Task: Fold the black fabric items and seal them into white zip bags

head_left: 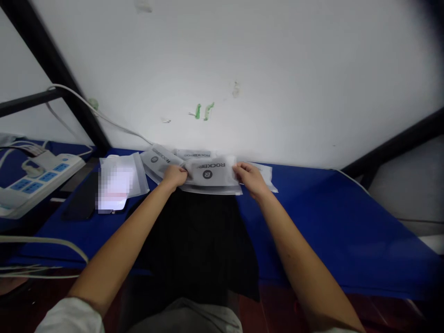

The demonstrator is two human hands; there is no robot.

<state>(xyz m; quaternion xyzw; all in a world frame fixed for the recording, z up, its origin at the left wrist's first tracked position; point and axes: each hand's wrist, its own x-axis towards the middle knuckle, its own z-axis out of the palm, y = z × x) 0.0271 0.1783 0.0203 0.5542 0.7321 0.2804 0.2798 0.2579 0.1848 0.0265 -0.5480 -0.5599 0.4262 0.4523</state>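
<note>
A frosted plastic bag (217, 173) printed with dark lettering and a round logo is stretched between my two hands. My left hand (175, 176) pinches its left end, and my right hand (250, 177) pinches its right end. More frosted bags of the same kind (156, 159) lie under and behind it, near the wall. Below the bags, a black cloth (203, 240) spreads over the table's front edge toward my lap. Whether anything is inside the held bag, I cannot tell.
A lit phone (118, 189), partly blurred out, lies at left on another translucent bag (141, 175). Beside it is a dark flat object (81, 196). A white power strip (41, 182) with cables sits further left. Blue covering (322, 222) lies over the table; black frame bars (398, 143) flank it.
</note>
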